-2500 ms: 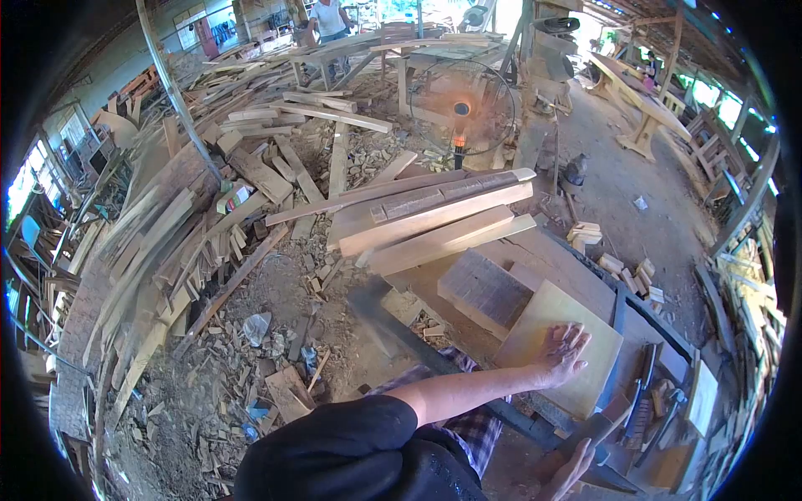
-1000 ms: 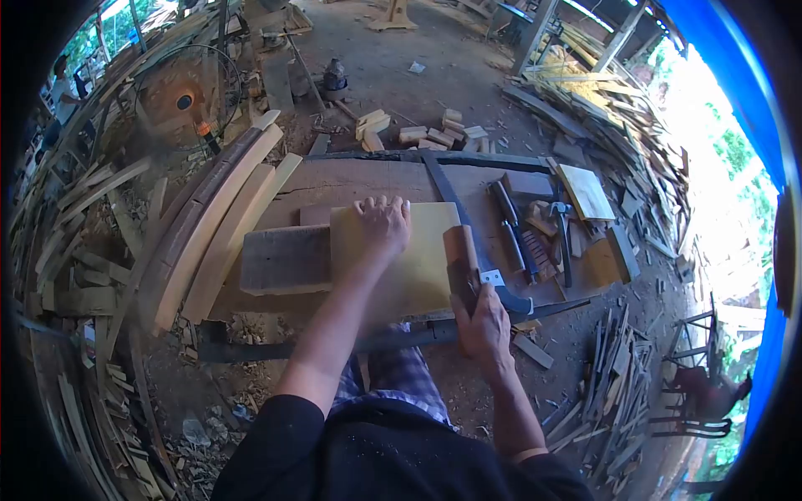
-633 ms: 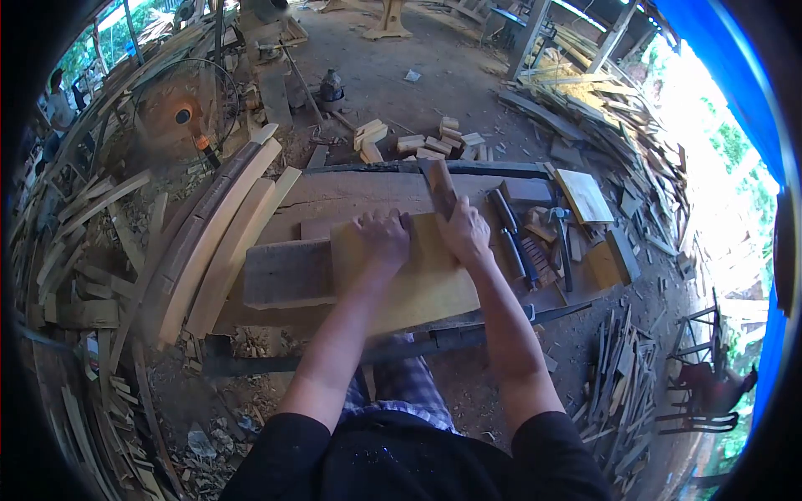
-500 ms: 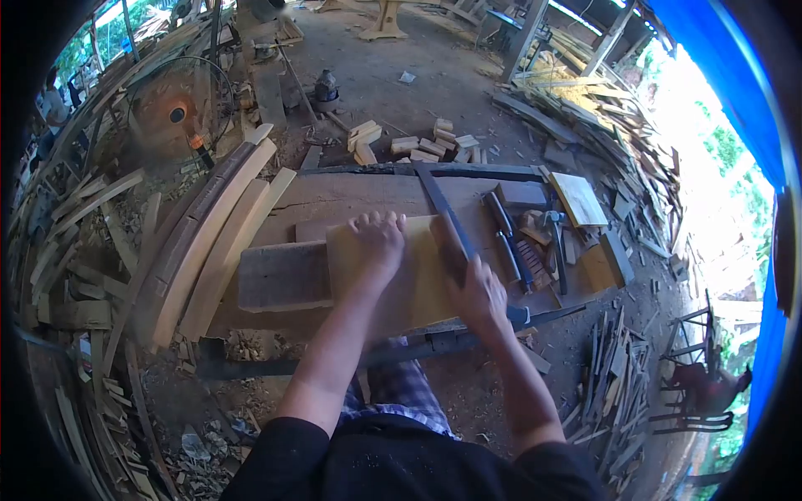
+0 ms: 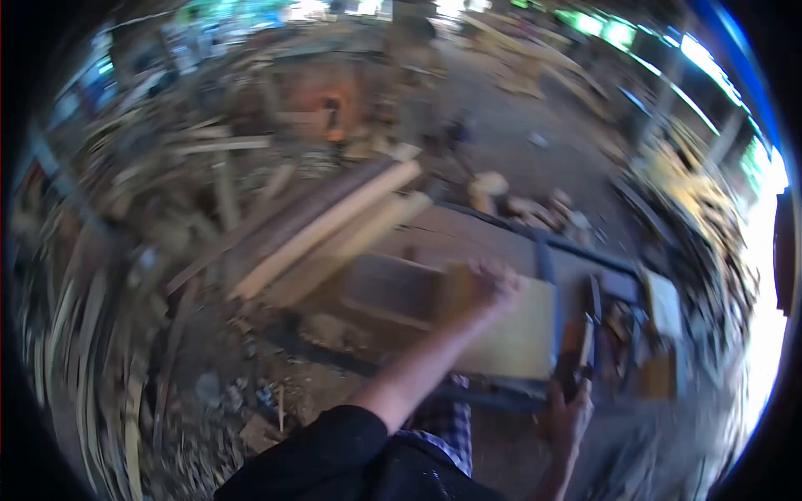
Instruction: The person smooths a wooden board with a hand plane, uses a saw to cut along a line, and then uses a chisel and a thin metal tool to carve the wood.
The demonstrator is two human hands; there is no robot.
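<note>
The whole view is smeared by motion. A pale wooden board lies across the workbench. My left hand rests on the board's far edge with its fingers curled over it. Left of the hand, a thick brown wooden block sits beside the board. My right hand is low at the board's near right corner, fingers closed round a dark brown, long object that I cannot make out. A dark straight strip runs from the bench's back edge along the board's right side.
Long timbers lie slantwise on the left. Several blurred tools and a pale wood piece lie at the bench's right end. Wood blocks sit on the ground behind. Scrap piles line the right side.
The view has swung left, so the bench appears further right and lower. My left hand stays on the board; my right hand has moved from over the board to its near right corner.
</note>
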